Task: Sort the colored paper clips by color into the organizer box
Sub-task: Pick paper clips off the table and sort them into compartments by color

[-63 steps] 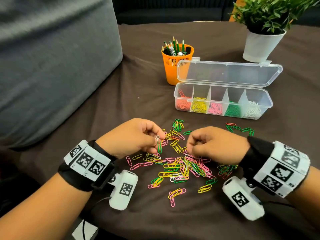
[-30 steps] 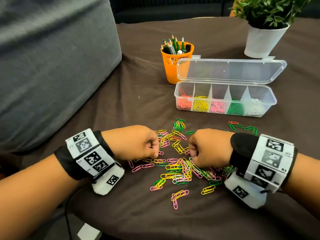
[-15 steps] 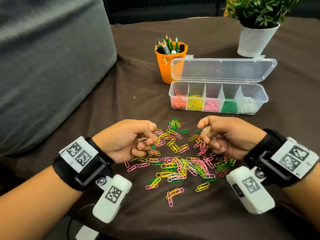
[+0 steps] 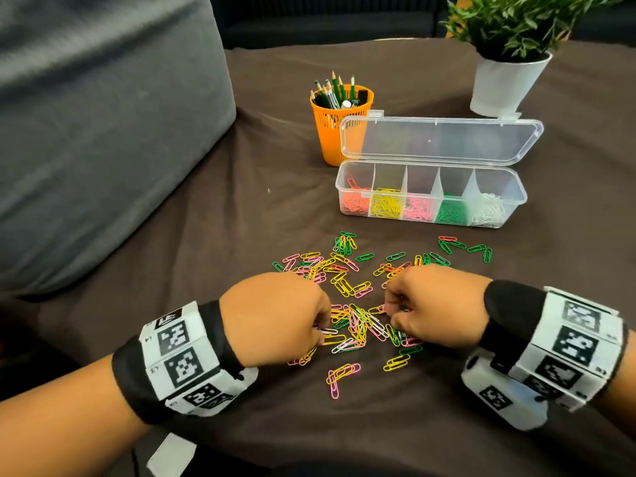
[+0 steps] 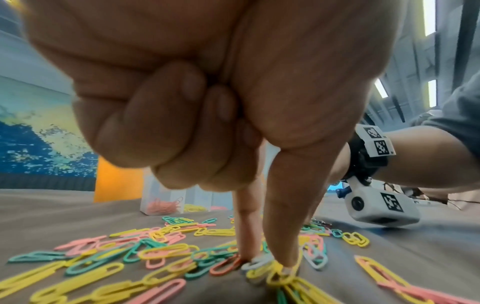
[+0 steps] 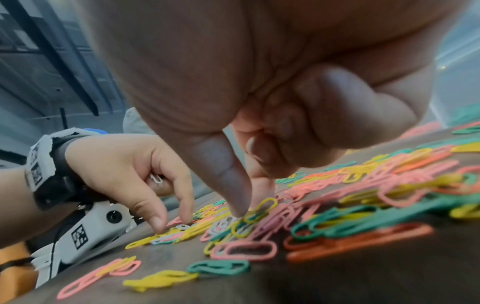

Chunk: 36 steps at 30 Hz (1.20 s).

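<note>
**Picking white clips out of the tangle**

Best done one clip at a time: pin a single white clip with a fingertip, slide it clear of its neighbours, then pinch — lifting straight up would likely drag linked clips along. Worth gathering one colour per hand before any trip to the box.

Left fingers [image 5: 281,242]: index and thumb stretched down and nearly together, tips closing on a white clip [image 5: 258,262] that lies on yellow ones at the near-left edge of the pile; not yet lifted, by the look of it. Other three fingers curled tight into the palm, and in the right wrist view a second white clip [image 6: 156,178] shows tucked under them. So the left hand [image 4: 275,318] counts as holding a clip already.

Right fingers [image 6: 228,185]: thumb and index pointing down, a narrow gap between the tips, touching a yellow clip [image 6: 261,208] on top of the heap; remaining fingers folded in. Whether the right hand [image 4: 437,306] hides anything in its palm cannot be told.

Outward: pile [image 4: 358,325] of pink, yellow, green, orange and white clips spread on the brown-clothed worktop [image 4: 241,218] between and beyond both hands, with a few green strays toward the far right. Box [image 4: 516,192] well beyond the pile, lid open — five compartments holding, left to right, orange, yellow, pink, green, white. Much sorted, plenty left. Behind the box: pencil cup [image 4: 332,132] and plant pot [image 4: 502,84].
</note>
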Available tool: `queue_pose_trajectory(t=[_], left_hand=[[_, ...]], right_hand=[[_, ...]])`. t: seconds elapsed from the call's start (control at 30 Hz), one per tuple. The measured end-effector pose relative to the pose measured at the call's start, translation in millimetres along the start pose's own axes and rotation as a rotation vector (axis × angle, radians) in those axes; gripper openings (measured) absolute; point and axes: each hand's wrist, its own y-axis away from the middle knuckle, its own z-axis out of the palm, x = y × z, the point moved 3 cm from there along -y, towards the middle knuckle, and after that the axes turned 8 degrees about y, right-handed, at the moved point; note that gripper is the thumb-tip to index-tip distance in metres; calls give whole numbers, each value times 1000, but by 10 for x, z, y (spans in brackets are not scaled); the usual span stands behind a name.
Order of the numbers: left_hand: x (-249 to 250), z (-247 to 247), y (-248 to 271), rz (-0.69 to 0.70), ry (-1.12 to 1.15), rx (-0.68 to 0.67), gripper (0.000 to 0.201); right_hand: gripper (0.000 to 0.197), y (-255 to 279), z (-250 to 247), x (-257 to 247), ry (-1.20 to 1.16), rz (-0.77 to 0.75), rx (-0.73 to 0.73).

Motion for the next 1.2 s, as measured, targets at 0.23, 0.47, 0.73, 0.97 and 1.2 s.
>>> queue_pose_trajectory(t=[0.23, 0.47, 0.73, 0.97, 1.2], left_hand=[[80, 14, 20, 8, 65, 51, 27], [24, 18, -23, -19, 5, 67, 18], [-24, 42, -97, 17, -12, 10, 14], [-181, -54, -115, 5, 321, -86, 9], [-302, -77, -215, -221, 1702, -173, 4]], right_hand=[[12, -36, -5, -118, 15, -32, 34], [16, -171, -7, -248, 90, -29, -12], [13, -241, 39, -149, -174, 16, -73], [21, -36, -72, 142, -741, -53, -126], [20, -34, -51, 393, -1615, 4, -15]])
